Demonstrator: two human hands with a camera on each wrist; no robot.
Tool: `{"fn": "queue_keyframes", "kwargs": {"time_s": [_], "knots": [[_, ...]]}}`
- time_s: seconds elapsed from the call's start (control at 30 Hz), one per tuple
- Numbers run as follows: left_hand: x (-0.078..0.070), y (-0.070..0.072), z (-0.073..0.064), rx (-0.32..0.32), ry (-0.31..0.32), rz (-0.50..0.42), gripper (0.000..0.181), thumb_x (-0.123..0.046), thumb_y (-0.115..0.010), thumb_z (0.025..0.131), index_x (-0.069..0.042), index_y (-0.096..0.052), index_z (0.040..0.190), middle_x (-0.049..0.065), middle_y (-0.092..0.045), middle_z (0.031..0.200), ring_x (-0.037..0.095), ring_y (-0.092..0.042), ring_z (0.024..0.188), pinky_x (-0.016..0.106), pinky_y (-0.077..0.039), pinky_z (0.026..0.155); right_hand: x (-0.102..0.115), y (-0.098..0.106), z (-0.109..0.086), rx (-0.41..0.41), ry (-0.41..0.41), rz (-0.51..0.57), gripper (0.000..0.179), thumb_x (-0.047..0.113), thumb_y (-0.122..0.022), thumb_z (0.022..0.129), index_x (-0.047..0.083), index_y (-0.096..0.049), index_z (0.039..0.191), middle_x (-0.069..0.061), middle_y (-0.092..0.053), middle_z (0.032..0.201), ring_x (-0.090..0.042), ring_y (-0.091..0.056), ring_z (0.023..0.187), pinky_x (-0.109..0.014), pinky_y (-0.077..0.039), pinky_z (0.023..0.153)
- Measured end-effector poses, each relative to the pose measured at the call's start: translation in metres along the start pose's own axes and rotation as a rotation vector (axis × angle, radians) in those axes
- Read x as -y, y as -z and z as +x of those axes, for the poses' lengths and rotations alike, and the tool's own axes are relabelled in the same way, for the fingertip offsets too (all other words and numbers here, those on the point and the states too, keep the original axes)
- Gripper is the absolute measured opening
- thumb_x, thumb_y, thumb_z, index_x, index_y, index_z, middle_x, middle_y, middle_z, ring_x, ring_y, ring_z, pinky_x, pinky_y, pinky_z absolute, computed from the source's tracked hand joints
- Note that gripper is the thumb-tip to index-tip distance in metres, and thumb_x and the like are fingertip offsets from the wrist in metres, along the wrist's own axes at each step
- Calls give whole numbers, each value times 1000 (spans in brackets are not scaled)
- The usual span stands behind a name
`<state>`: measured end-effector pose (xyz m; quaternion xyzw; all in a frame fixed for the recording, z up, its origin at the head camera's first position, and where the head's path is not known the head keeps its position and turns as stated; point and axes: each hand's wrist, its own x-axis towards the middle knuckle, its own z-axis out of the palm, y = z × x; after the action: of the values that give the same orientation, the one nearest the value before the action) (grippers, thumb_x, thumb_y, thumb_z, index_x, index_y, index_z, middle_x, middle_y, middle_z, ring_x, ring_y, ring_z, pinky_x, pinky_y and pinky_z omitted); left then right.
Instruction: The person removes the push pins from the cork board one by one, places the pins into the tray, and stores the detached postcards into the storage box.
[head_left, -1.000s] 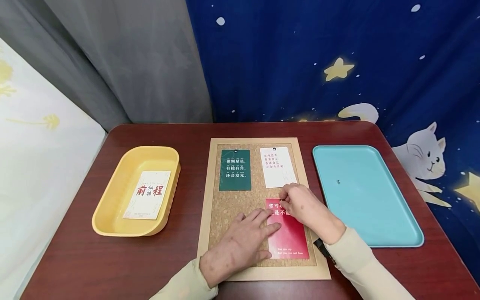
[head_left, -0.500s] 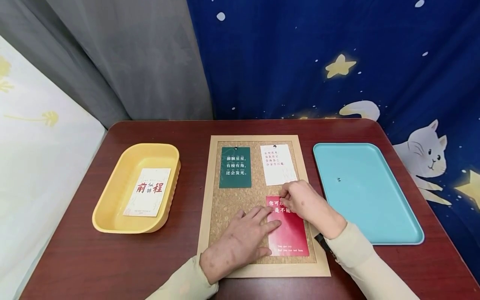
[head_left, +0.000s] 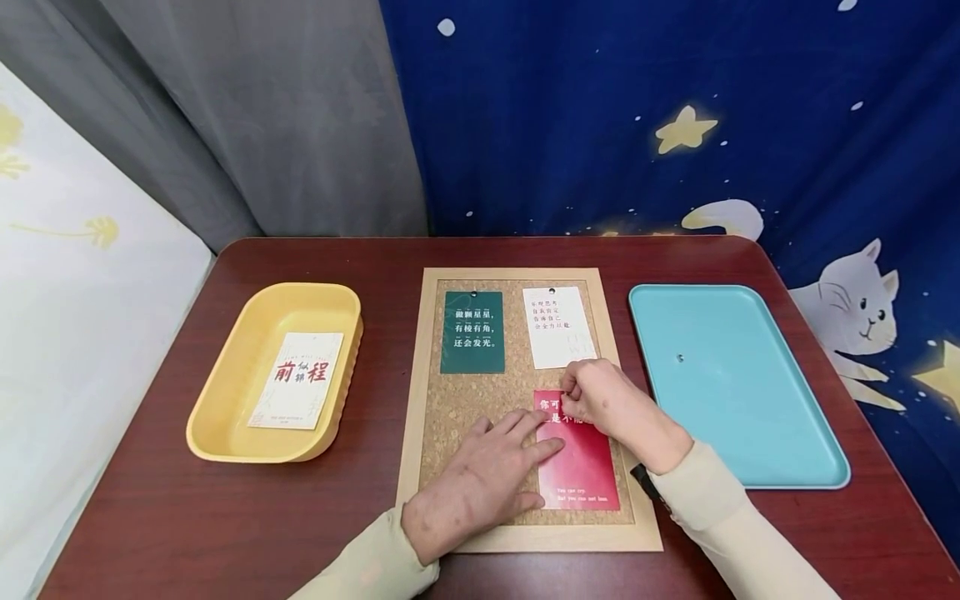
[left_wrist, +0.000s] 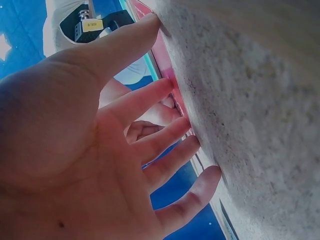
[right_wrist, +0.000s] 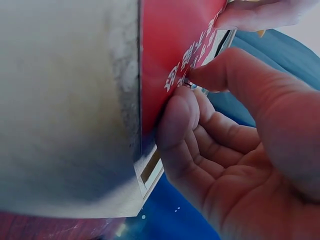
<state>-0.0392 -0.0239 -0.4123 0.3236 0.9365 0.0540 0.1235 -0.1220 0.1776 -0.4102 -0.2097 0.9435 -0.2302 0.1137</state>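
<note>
A red card [head_left: 577, 467] with white writing lies on the lower right of a wood-framed corkboard [head_left: 465, 408]. My left hand [head_left: 480, 479] rests with spread fingers on its left edge and the cork, fingertips touching the surface in the left wrist view. At the card's top my right hand [head_left: 603, 400] pinches a small shiny pushpin [right_wrist: 190, 84] between thumb and curled fingers, against the card. Most of the pin is hidden by the fingertips. Above, a green card [head_left: 472, 333] and a white card [head_left: 558, 329] each have a pin at the top edge.
Left of the board stands a yellow basket [head_left: 213, 417] holding a white card [head_left: 296, 379] with red and black characters. On the right lies a blue tray [head_left: 750, 400] with one small pin [head_left: 680, 358] in it. The dark red table [head_left: 135, 500] backs onto curtains.
The head view has tilted slightly, shifting the scene up a little. Both hands keep their places on the red card, the right still pinching the pushpin.
</note>
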Motion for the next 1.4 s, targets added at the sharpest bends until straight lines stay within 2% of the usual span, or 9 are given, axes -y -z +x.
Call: {"fn": "queue_keyframes", "kwargs": {"time_s": [0.23, 0.57, 0.83, 1.17, 1.4], "knots": [[0, -1, 0, 4, 4, 0, 76, -54, -82, 84, -39, -51, 152, -3, -44, 162, 19, -42, 149, 59, -45, 114, 1, -1, 2, 11, -4, -46, 7, 0, -77, 84, 4, -72, 86, -3, -68, 75, -10, -57, 66, -23, -50, 61], [0, -1, 0, 2, 1, 15, 76, -55, -81, 85, -40, -50, 152, -3, -44, 163, 19, -41, 149, 55, -47, 112, 0, -2, 2, -26, 47, -74, 6, -1, -74, 81, 4, -70, 81, -1, -64, 71, -9, -52, 63, -21, -45, 57], [0, 0, 1, 2, 6, 22, 77, -55, -82, 84, -40, -49, 152, -3, -44, 161, 19, -42, 148, 56, -47, 112, 2, -3, 2, -31, 49, -106, 8, -4, -72, 80, 4, -70, 81, -2, -65, 72, -10, -52, 64, -20, -44, 55], [-1, 0, -1, 6, 13, 17, 75, -55, -81, 85, -42, -49, 152, -4, -44, 162, 17, -42, 149, 55, -47, 113, 2, -4, 1, -28, 24, -102, 8, -1, -74, 81, 5, -70, 81, -1, -65, 74, -10, -54, 65, -21, -46, 57], [-1, 0, -1, -8, 16, 1, 74, -55, -82, 84, -41, -51, 151, -4, -46, 161, 18, -43, 148, 57, -47, 112, 1, -2, -2, -37, 56, -53, 10, -3, -73, 82, 5, -68, 82, 0, -64, 73, -9, -52, 64, -20, -46, 57]]}}
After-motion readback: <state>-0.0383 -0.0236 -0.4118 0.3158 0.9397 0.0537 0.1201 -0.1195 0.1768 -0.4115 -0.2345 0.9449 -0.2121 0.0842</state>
